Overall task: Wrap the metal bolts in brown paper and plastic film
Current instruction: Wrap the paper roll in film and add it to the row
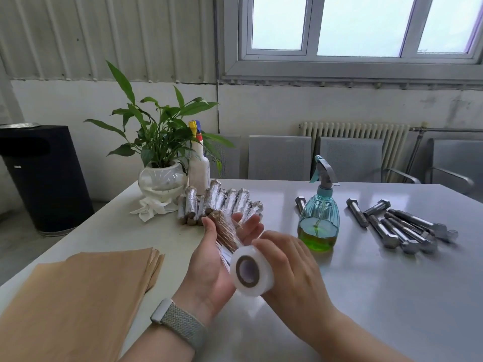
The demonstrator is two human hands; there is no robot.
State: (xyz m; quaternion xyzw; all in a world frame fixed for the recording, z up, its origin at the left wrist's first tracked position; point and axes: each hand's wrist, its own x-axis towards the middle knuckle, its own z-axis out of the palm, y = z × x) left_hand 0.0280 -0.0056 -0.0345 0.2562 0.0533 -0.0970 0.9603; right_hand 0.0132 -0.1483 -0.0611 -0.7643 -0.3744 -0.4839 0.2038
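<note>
Above the table's near edge, a heavy, film-slick paper-wrapped bolt is cradled by the left hand; the film roll is gripped by the right hand.

Two spray bottles, one film roll, one plant, about eight bare bolts.

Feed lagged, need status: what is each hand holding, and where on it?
Left hand holds the paper-wrapped bolt along its shaft, lying across palm and fingers. Right hand grips the film roll round its outer side.
</note>
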